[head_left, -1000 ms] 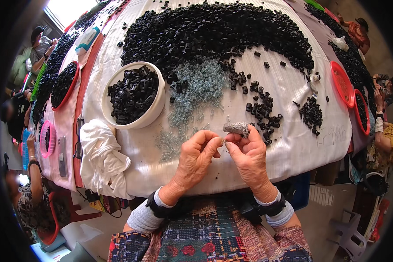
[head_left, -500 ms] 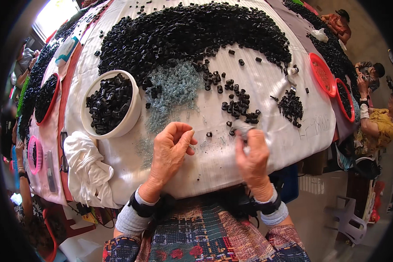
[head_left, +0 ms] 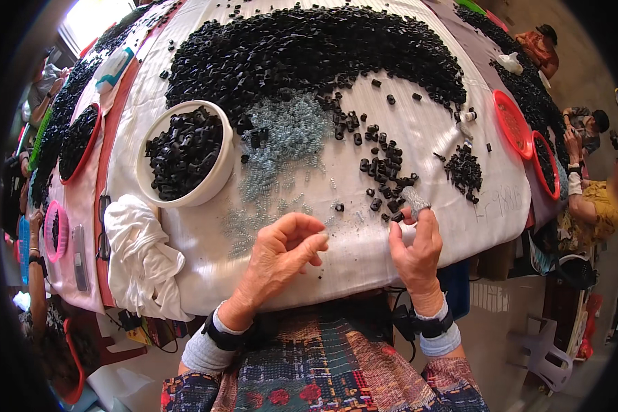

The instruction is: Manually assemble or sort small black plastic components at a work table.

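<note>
My left hand [head_left: 281, 255] hovers over the near part of the white cloth with thumb and index finger pinched together. Whatever sits at its fingertips is too small to make out. My right hand [head_left: 419, 250] reaches to the near end of a loose group of small black plastic pieces [head_left: 390, 165]. A grey wrapping [head_left: 415, 200] covers one of its fingertips; the thumb stands apart, and a black piece [head_left: 397, 216] lies right by the fingers. Beyond my left hand spreads a heap of small clear bluish springs [head_left: 278, 147], with strays nearer to me.
A white tub [head_left: 216, 168] full of black pieces stands at the left, a crumpled white cloth [head_left: 141, 254] nearer. A big black heap [head_left: 316, 51] curves across the back. Small black parts [head_left: 464, 172] lie right, near red trays [head_left: 511, 123]. Other people sit at both sides.
My right hand has moved a little right, its thumb and wrapped finger now at the black pieces. My left hand has shifted slightly right and nearer, still pinched. The whole view has shifted somewhat.
</note>
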Motion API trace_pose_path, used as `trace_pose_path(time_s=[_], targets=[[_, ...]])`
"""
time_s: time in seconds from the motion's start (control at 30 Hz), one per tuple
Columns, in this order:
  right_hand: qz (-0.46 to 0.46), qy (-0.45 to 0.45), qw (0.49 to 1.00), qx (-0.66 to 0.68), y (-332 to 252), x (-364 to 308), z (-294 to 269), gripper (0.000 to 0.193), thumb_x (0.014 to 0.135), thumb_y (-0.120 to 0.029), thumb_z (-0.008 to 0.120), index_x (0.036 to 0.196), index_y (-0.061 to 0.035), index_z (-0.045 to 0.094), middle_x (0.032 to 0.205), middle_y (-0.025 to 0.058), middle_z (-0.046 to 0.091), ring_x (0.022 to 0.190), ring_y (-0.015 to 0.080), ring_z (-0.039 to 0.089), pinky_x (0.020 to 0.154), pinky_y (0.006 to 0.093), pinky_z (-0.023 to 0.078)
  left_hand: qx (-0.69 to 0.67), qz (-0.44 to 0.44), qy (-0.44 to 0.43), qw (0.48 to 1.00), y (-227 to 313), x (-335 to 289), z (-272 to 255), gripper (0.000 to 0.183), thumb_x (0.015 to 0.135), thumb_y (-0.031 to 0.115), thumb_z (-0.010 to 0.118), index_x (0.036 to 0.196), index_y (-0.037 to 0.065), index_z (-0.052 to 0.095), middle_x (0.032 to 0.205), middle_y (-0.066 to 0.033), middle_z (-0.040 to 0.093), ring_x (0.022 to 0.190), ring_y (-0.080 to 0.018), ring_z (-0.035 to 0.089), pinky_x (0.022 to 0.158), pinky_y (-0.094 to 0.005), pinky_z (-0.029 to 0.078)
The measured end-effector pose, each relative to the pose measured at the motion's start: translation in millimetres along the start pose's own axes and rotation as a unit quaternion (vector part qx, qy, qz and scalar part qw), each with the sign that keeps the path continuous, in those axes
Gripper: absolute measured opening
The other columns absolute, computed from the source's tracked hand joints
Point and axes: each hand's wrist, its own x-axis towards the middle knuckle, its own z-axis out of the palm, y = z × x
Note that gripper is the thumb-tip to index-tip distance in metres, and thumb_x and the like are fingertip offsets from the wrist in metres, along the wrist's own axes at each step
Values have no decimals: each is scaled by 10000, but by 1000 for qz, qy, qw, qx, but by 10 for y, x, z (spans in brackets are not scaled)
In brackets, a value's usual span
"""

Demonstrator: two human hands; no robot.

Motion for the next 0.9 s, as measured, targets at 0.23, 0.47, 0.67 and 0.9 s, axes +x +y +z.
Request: trace_pose_path(time_s=[0.23, 0.47, 0.67, 0.9], targets=[[-159, -30, 968, 189, -629, 66, -32, 387, 659, 19, 704, 1014, 31, 550, 960, 188, 566, 789, 344, 573, 698, 418, 474, -97, -30, -89, 991, -53, -40, 6, 255, 858, 160, 666, 1029, -9, 583, 877, -50, 658, 761, -104, 628, 598, -208, 502], [-193, -89, 943, 255, -827, 75, 3, 319, 624, 58, 677, 924, 40, 570, 952, 173, 569, 832, 332, 585, 712, 390, 494, -146, -19, -73, 986, -138, -150, -151, 177, 842, 106, 674, 970, -1, 614, 868, -59, 663, 762, -113, 637, 606, -222, 507], [-83, -23, 995, 44, -417, 225, 136, 288, 661, 107, 609, 936, 28, 568, 854, 191, 569, 779, 328, 566, 676, 391, 487, -144, -18, -11, 989, -113, -153, -181, 155, 839, 90, 664, 965, 16, 614, 893, -110, 677, 728, -134, 646, 597, -234, 518], [-119, -57, 991, -33, -396, 207, 296, 232, 714, 69, 578, 940, 15, 575, 871, 166, 574, 783, 313, 567, 679, 380, 489, -164, -13, -11, 986, -113, -159, -169, 171, 846, 90, 657, 987, 7, 605, 894, -107, 677, 727, -135, 644, 594, -238, 523]])
